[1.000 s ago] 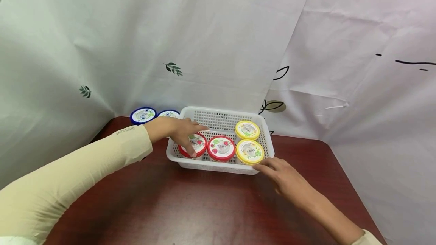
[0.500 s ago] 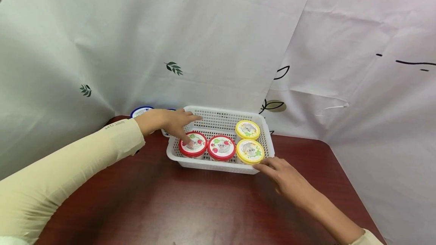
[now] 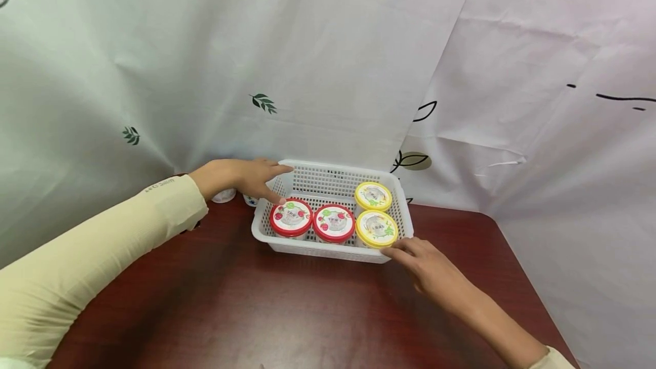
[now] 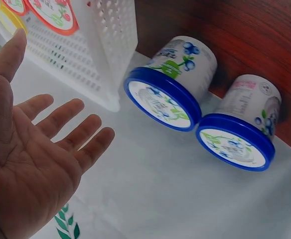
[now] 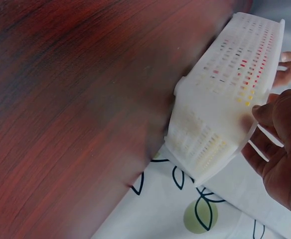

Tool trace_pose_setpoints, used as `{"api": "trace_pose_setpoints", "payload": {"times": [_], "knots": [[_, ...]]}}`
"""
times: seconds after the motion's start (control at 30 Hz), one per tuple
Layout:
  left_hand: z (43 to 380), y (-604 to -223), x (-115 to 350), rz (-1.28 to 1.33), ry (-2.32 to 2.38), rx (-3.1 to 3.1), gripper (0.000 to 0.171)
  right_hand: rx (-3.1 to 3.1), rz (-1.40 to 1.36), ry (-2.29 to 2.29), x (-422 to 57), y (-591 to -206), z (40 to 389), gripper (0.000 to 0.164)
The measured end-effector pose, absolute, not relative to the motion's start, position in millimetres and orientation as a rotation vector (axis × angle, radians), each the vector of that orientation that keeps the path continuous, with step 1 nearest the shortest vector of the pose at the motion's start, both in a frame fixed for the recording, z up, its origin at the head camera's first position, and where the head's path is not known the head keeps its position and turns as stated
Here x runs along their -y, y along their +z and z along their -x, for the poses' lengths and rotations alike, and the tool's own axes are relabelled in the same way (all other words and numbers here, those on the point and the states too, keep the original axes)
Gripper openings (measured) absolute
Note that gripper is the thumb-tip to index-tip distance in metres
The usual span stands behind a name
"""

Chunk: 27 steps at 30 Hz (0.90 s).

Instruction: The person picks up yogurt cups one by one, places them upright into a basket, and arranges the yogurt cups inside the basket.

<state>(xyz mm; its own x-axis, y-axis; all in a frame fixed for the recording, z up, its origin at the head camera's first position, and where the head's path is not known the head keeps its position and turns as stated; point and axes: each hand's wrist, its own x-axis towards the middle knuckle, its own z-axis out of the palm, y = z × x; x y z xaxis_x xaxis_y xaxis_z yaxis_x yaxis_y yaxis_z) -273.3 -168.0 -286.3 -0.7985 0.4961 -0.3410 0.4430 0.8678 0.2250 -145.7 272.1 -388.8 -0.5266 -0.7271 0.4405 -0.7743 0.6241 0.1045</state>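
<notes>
A white perforated plastic basket (image 3: 320, 250) holds two red-lidded tubs (image 3: 333, 222) along its front and two yellow-lidded tubs (image 3: 376, 228) on its right side. My left hand (image 3: 251, 178) hovers at the basket's left end, fingers spread and nothing in them; its thumb tip appears over the left red lid. In the left wrist view, its palm (image 4: 33, 159) faces two blue-lidded tubs (image 4: 160, 104) standing just outside the basket. In the head view, that hand mostly hides them. My right hand (image 3: 435, 272) pinches the basket's front right corner, thumb on the outside of the rim (image 5: 250, 129).
Beneath everything lies a dark red wood-grain table (image 3: 287, 312). A pale cloth (image 3: 328, 73) with leaf prints hangs right behind the basket, and another cloth wall (image 3: 574, 232) runs along the table's right side.
My left hand has drawn back leftward from above the left red-lidded tub to the basket's left end, now covering the blue-lidded tubs. The right hand and basket stay put.
</notes>
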Motion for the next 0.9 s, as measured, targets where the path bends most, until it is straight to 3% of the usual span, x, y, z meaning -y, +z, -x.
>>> {"api": "trace_pose_setpoints", "payload": {"times": [0.37, 0.9], "knots": [[277, -288, 192, -0.65, 0.154, -2.696, 0.074, 2.405, -1.187, 0.157, -273, -390, 146, 0.065], [291, -308, 233, -0.453, 0.074, -2.787, 0.094, 2.417, -1.174, 0.161, -274, -391, 146, 0.068]]}}
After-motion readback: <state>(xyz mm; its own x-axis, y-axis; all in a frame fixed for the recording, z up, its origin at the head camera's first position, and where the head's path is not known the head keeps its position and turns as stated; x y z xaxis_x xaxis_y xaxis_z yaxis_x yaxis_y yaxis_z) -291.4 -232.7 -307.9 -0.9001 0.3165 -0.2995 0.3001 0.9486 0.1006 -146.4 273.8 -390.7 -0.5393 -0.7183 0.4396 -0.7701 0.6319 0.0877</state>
